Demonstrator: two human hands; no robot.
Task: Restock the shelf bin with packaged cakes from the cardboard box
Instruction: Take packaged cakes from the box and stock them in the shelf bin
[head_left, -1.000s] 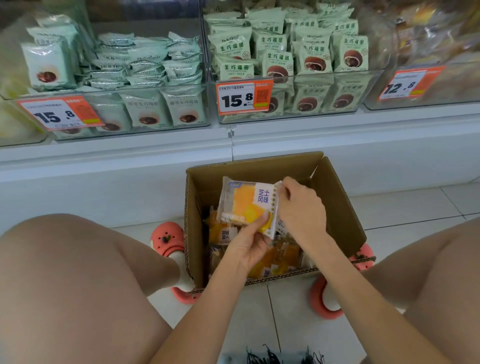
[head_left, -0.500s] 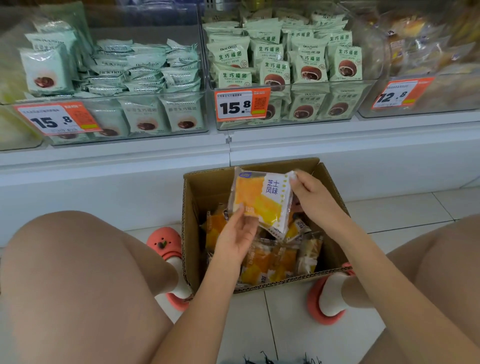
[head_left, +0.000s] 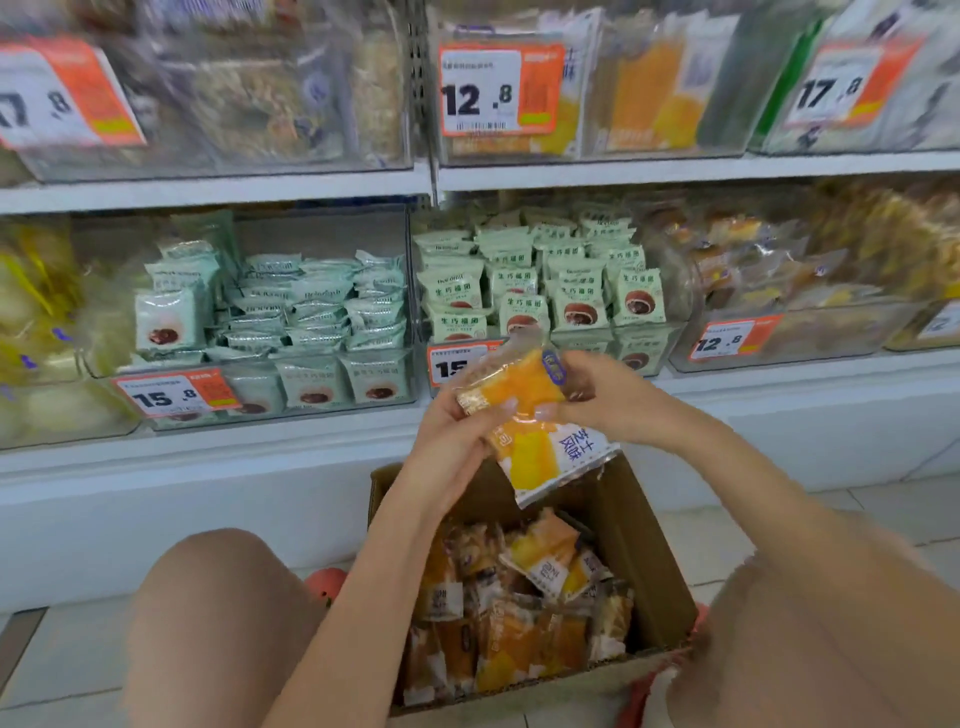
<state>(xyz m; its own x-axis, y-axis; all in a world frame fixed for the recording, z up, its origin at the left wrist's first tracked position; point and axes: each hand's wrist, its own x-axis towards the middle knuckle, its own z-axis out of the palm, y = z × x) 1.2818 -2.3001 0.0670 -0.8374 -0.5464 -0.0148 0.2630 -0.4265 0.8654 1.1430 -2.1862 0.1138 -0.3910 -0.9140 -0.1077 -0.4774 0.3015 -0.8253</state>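
Both hands, left hand (head_left: 447, 441) and right hand (head_left: 608, 400), gripping cake packets (head_left: 519, 415) above cardboard box (head_left: 649, 561), green-packet bins (head_left: 545, 291) behind

Cakes (head_left: 524, 618) in box (head_left: 644, 561) — below shelf bins (head_left: 270, 384)

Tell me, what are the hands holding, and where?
Both hands, left and right, hold orange cake packets, pinching them near the middle, above the box.

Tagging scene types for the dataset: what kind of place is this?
Most likely a shop's snack aisle: white shelves lined with clear bins of packaged pastries, orange price tags on the bin fronts, and an open cardboard box of packaged cakes on the floor.
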